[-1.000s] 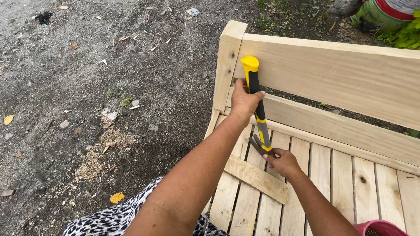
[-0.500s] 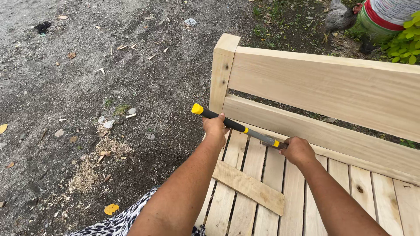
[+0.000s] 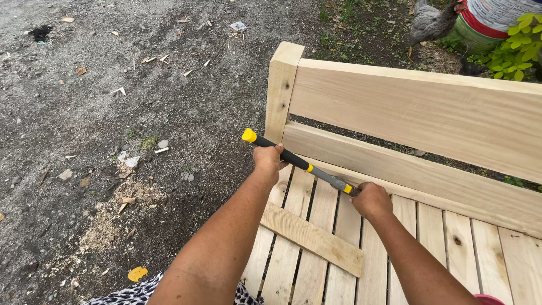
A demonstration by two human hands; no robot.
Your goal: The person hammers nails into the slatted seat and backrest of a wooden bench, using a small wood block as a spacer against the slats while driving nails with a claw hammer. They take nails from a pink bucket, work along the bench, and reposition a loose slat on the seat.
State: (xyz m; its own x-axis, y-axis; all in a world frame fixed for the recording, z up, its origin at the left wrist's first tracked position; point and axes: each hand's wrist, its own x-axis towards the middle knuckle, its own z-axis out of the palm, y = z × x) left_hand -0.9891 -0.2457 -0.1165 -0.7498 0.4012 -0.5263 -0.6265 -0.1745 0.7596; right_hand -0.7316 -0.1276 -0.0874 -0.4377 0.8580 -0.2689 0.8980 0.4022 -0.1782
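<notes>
Head view shows the left hand (image 3: 270, 160) with fingers wrapped around the black grip of a hammer (image 3: 299, 162) near its yellow butt, and the right hand (image 3: 370, 199) closed over the head end, low against the wooden bench's (image 3: 406, 113) seat slats. The hammer lies slanted along the backrest's lower rail. A steady, two-handed pull with the head kept seated would likely serve best here.

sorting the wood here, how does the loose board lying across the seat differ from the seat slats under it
The loose board lies diagonally on top; the seat slats run parallel, fixed with gaps between. The loose board is one short piece with both ends visible; the seat slats run out of the frame's bottom edge. Both are pale, unpainted wood.
</notes>
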